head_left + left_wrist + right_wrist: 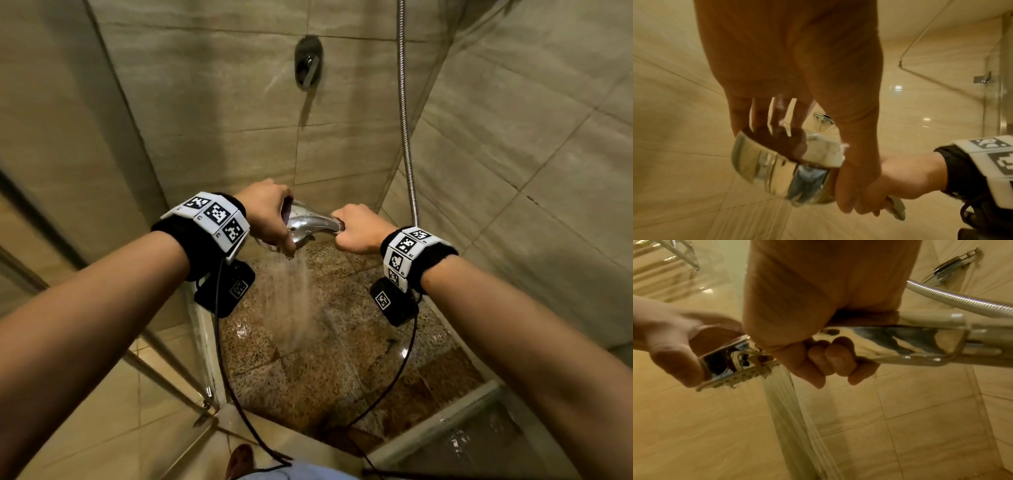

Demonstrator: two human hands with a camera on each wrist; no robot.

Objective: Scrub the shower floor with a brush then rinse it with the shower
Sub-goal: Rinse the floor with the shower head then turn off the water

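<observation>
Speckled brown granite shower floor point(342, 359) fills the bottom of the stall, wet and glistening, with beige tiled walls point(212, 113) rising around it. No brush anywhere in view, so this looks like the rinsing stage. Ribbed metal hose point(407, 144) drops down the right-hand corner to the shiny chrome hand shower point(310, 224), held level over the floor's far end, and water point(298, 294) streams down from its face onto the stone. Right hand point(359, 229) is clenched round the handle, fingers point(830, 360) wrapped underneath. Left hand point(269, 212) grips the round head, thumb against its rim; whether it is steadying the head or twisting a spray setting, I can't quite tell through the blur. To rinse well from here: keep the right hand's hold firm, tip the head so the spray pushes suds toward the drain, and sweep slowly from the far wall back toward the door sill point(438, 421), corners included.
</observation>
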